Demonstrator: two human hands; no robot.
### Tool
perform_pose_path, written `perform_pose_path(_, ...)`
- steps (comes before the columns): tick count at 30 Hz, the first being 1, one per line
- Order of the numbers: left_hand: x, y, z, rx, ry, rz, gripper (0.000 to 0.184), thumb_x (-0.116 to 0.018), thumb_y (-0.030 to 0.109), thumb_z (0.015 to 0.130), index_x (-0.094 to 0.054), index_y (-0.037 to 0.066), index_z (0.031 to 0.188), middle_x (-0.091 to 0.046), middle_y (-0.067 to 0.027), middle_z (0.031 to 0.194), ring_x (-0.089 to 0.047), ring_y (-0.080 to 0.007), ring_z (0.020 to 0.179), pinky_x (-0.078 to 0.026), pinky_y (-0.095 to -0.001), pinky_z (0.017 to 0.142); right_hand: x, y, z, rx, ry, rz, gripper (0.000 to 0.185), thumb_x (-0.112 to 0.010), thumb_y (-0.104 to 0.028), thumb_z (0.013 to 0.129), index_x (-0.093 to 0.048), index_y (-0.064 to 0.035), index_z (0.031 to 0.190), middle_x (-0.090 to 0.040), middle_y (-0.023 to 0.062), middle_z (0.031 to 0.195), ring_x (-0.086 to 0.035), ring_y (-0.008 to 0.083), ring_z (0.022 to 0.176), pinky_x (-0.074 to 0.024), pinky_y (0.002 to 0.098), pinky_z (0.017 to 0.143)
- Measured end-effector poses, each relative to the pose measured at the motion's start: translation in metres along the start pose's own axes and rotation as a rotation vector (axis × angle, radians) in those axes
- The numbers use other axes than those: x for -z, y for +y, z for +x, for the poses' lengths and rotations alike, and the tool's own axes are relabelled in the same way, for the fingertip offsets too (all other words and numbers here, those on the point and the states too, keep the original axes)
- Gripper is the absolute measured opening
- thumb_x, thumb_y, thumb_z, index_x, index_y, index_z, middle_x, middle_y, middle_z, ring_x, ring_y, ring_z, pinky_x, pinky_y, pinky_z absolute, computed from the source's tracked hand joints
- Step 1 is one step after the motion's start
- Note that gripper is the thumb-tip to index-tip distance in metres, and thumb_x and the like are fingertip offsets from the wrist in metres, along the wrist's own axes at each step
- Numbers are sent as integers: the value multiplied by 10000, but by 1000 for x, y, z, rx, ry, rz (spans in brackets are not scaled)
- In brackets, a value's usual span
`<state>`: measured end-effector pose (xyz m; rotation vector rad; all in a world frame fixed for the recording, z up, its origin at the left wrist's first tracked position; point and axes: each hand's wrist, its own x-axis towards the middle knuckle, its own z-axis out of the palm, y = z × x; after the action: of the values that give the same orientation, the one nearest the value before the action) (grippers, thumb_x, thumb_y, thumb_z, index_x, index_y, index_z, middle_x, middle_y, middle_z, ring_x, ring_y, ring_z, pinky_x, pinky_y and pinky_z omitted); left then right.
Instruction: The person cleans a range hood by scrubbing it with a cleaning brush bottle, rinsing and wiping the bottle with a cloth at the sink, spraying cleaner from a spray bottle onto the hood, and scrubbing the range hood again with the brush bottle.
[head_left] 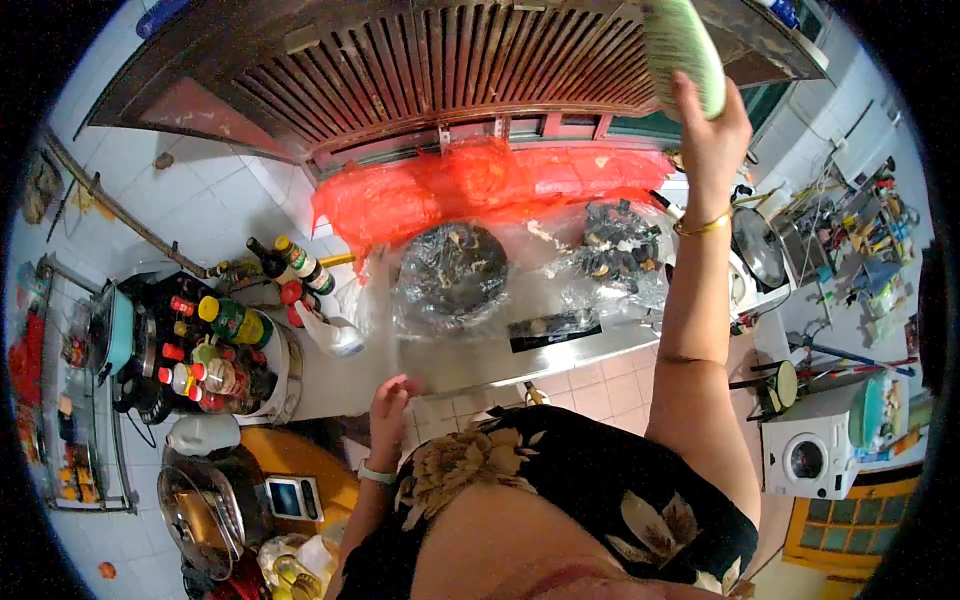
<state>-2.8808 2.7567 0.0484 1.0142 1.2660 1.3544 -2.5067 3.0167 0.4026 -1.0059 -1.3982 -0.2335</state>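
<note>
A pale green brush (688,60) with bristles is in my right hand (715,125), raised at the upper right against the range hood (480,65). The bristles face left, at the hood's slatted grille. My left hand (390,405) hangs low in front of the counter edge, its fingers loosely curled and holding nothing that I can see. Below the hood, red plastic film (480,185) covers the wall and ledge. Clear plastic lies over the stove, with one round burner (453,270) at the left and another burner (620,245) at the right.
Bottles and jars (225,345) crowd the counter's left end, beside a white spray bottle (335,335). A lidded pot (205,510) stands at the lower left. At the right are a pot lid (757,245), a stool (780,387) and a washing machine (808,455).
</note>
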Motion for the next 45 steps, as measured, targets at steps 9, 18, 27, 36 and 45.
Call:
perform_pose_path(9,-22,43,14,71,0,-23,301,-526,95,957,-526,-14,1237,-647,-136,1144,-608,-209,1044,-455,-330,945,-44,-56,-29,-60,-102,341,380,-753,-332,809,-674,17,938,-691,83,770,-635,130,681,-513,290,649)
perform_pose_path(18,-6,4,14,35,-26,-10,322,-531,171,980,-520,5,1255,-618,-142,1184,-612,-231,1082,-475,-358,980,-52,-43,-52,-49,-106,296,390,-758,-319,798,-650,21,955,-685,140,777,-660,179,699,-524,320,649)
perform_pose_path(27,-10,15,25,44,-72,79,298,-532,182,987,-531,20,1237,-622,-108,1170,-608,-210,1069,-479,-354,966,-58,-97,4,428,-63,35,359,-750,-286,813,-588,-9,974,-703,141,881,-709,215,760,-610,343,640)
perform_pose_path(36,13,4,3,16,33,-42,281,-528,124,971,-540,8,1227,-646,-117,1131,-599,-193,1025,-459,-323,935,11,13,16,257,219,-170,417,-792,-348,783,-626,-50,1024,-686,137,821,-671,243,704,-529,315,678)
perform_pose_path(45,4,24,10,46,22,-22,288,-536,108,963,-528,6,1232,-634,-107,1139,-597,-190,1048,-456,-322,948,-33,5,-9,49,225,57,323,-765,-248,827,-630,6,973,-689,102,845,-628,143,744,-509,289,710)
